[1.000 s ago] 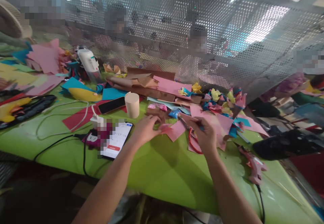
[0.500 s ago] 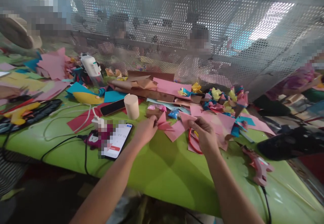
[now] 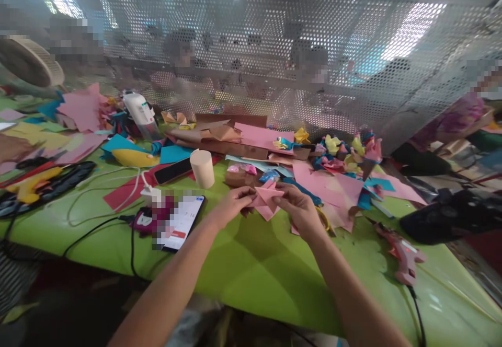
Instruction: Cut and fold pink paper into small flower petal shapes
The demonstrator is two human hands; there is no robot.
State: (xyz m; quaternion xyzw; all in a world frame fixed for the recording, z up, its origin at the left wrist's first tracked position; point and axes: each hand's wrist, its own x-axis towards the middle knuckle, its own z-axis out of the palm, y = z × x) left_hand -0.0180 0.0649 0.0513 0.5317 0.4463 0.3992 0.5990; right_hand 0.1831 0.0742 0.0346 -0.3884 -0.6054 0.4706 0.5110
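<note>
Pink folded paper [image 3: 267, 196] with pointed flaps sits between my two hands, just above the green table. My left hand [image 3: 235, 204] pinches its left side, and my right hand [image 3: 300, 208] pinches a point on its right. Beneath my right hand, a yellow curved handle [image 3: 323, 218] shows in part; the rest of that tool is hidden. Behind the hands lie a small brown box [image 3: 239, 178], a pink packet [image 3: 242, 169] and a blue packet [image 3: 270, 175].
A phone [image 3: 182, 224] and a power strip [image 3: 147, 220] with cables lie left. A cardboard tube [image 3: 202, 168] stands behind. A pink glue gun [image 3: 403, 255] rests right, near a black object [image 3: 447, 219]. Coloured paper and paper flowers [image 3: 337, 151] line the perforated metal screen [image 3: 251, 49].
My hands have come together, the right moving left. Two separate pink paper pieces, one in each hand before, now meet and overlap. The view has shifted slightly.
</note>
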